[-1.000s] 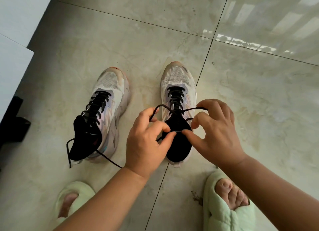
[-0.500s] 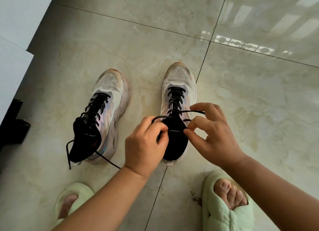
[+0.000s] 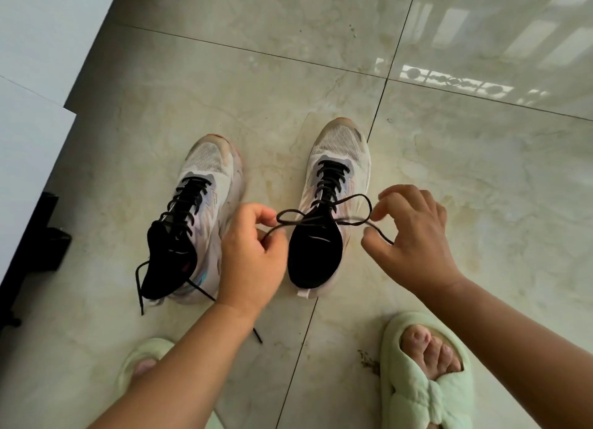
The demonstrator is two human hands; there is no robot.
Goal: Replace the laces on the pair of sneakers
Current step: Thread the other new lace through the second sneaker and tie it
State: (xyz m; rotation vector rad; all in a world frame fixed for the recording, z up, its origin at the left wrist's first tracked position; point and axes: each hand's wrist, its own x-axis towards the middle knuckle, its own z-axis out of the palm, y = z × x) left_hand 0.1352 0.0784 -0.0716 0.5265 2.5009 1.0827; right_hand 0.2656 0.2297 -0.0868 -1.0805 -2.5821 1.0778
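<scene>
Two sneakers stand side by side on the tiled floor [image 3: 321, 59], toes pointing away from the person, and the one under the hands, the right sneaker [image 3: 337, 184], serves as the landmark here. Its black lace [image 3: 324, 218] is threaded up through the eyelets and its two loose ends are drawn out sideways above the shoe's dark opening, which reads as the tying of a bow. The left hand [image 3: 248, 252], just to the left of that sneaker, has its fingers curled and pinches the lace end where a small loop bends back toward the shoe. The right hand [image 3: 414, 236], just to the right of it, has its fingers spread and bent, with thumb and forefinger closing on the other loop and the free tail trailing under the palm; whether the pinch is firm I cannot tell. Pulling both ways at once would keep the lace taut so the knot seats at the top eyelets. The left sneaker [image 3: 199, 210], further left of the landmark shoe and tilted slightly, is also laced in black, but its ends lie slack on the floor, so it looks not yet tied. Nearer the person than the right sneaker are two feet in pale green slippers [image 3: 426, 380]. The count: two sneakers, two black laces, two hands, two slippers.
</scene>
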